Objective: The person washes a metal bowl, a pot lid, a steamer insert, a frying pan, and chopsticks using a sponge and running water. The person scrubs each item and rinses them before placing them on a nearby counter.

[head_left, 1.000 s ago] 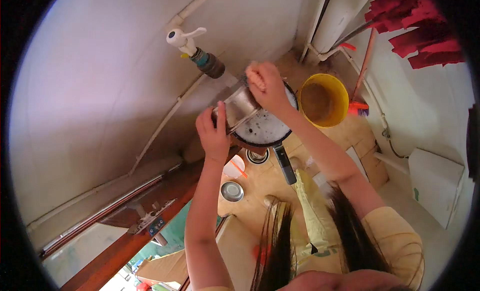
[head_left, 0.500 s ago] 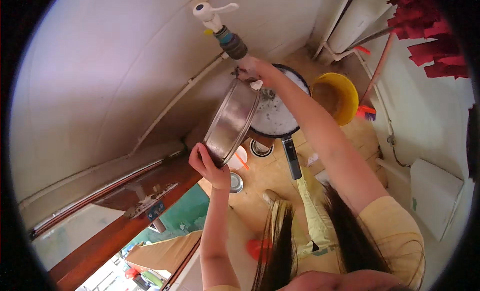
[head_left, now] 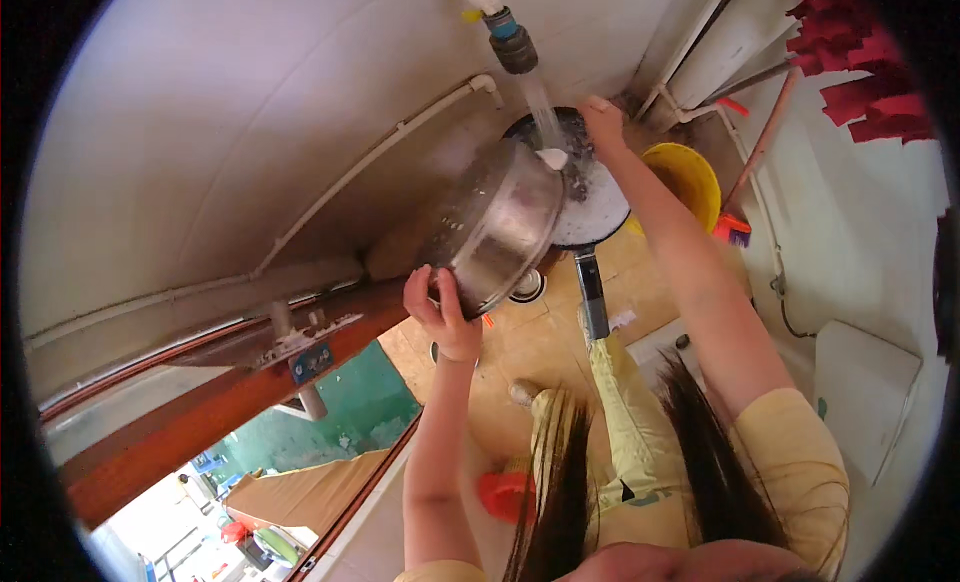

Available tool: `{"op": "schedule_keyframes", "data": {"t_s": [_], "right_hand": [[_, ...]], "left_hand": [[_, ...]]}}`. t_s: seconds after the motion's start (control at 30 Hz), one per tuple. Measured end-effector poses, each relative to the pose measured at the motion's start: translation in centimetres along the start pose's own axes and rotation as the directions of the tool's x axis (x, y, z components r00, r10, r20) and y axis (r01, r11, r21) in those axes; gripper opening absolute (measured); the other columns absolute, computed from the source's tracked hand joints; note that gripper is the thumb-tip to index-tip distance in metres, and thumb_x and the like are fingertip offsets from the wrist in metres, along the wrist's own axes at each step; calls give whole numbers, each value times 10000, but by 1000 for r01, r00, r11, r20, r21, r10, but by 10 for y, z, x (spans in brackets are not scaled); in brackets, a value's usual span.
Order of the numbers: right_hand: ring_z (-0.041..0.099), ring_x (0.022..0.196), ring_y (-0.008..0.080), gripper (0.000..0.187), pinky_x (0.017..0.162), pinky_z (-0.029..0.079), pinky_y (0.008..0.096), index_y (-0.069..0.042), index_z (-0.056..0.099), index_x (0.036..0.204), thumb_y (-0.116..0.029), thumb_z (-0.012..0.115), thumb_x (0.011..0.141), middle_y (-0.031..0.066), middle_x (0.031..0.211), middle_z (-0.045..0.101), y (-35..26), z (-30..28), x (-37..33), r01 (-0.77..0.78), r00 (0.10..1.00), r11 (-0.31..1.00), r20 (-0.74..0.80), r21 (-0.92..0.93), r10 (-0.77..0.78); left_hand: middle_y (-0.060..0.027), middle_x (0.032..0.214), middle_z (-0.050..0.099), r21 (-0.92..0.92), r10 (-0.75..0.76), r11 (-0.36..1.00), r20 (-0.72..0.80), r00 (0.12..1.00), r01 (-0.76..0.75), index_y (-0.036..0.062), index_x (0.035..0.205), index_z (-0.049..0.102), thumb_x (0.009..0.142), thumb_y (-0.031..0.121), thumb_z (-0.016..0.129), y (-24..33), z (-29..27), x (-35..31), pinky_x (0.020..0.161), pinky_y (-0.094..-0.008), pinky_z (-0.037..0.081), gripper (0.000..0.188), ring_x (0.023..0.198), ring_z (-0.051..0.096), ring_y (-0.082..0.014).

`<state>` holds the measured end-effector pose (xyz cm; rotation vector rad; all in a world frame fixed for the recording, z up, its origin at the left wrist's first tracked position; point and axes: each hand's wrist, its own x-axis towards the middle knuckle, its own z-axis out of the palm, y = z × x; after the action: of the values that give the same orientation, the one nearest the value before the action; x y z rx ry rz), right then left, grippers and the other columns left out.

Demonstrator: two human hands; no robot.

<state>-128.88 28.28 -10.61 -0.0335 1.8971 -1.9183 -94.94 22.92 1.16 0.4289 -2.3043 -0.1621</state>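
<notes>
My left hand (head_left: 445, 317) is closed on the lower rim of a round metal pot (head_left: 505, 237), which tilts on its side. Water (head_left: 545, 112) streams from the tap nozzle (head_left: 512, 47) past the pot's upper rim, where a small white piece (head_left: 552, 159) shows. Beneath and right of the pot is a dark-rimmed frying pan (head_left: 600, 207) with whitish, foamy liquid and dark bits; its black handle (head_left: 592, 297) points toward me. Over the pan's far right rim is my right hand (head_left: 605, 127), apart from the pot, fingers drawn together; what they hold, if anything, is hidden.
Right of the pan stands a yellow bucket (head_left: 705, 187), with an orange brush (head_left: 733, 231) beside it. A pipe (head_left: 375, 147) runs along the left wall. Wooden framing (head_left: 210, 417) crosses the lower left. A red object (head_left: 505, 495) lies low near my legs.
The pot has shifted right and turned, with my left hand still on it. My right hand has left the pot's upper rim and moved right. The water stream now shows plainly.
</notes>
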Motion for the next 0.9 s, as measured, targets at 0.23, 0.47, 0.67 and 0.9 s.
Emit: {"op": "schedule_keyframes", "data": {"t_s": [0.23,0.47,0.67,0.9], "right_hand": [[455,438,156,178,390,347,296,-46,550,783,-219,585,764,28,573,492,67,-104,-32,173,975,926,189,-335,-114],[336,317,122,177,296,246,271,-127,443,688,-207,578,770,-17,472,363,53,-77,-135,-145,987,925,-19,351,162],[373,369,110,192,322,285,263,-155,425,658,-236,546,783,-29,496,384,48,-87,-178,-144,965,942,254,303,65],[400,623,122,131,534,310,236,-84,476,915,-197,437,860,24,717,438,57,-238,-221,-250,902,956,396,152,173]], "left_hand": [[-188,1084,449,-143,181,974,18,983,-176,90,1067,505,720,8,581,1,-43,-52,788,-487,403,364,956,456,-341],[-164,1093,449,26,85,996,178,980,-91,93,1063,526,696,17,537,-47,-146,-155,816,-467,353,374,956,464,-310],[-151,1085,426,303,-522,833,147,841,464,104,1265,361,658,-60,508,-140,-223,-281,848,-436,321,646,989,411,-337],[-202,1090,455,-320,-832,-158,-466,-300,934,-27,1249,285,722,-6,420,-301,-323,-382,801,-429,424,544,954,506,-366]]}}
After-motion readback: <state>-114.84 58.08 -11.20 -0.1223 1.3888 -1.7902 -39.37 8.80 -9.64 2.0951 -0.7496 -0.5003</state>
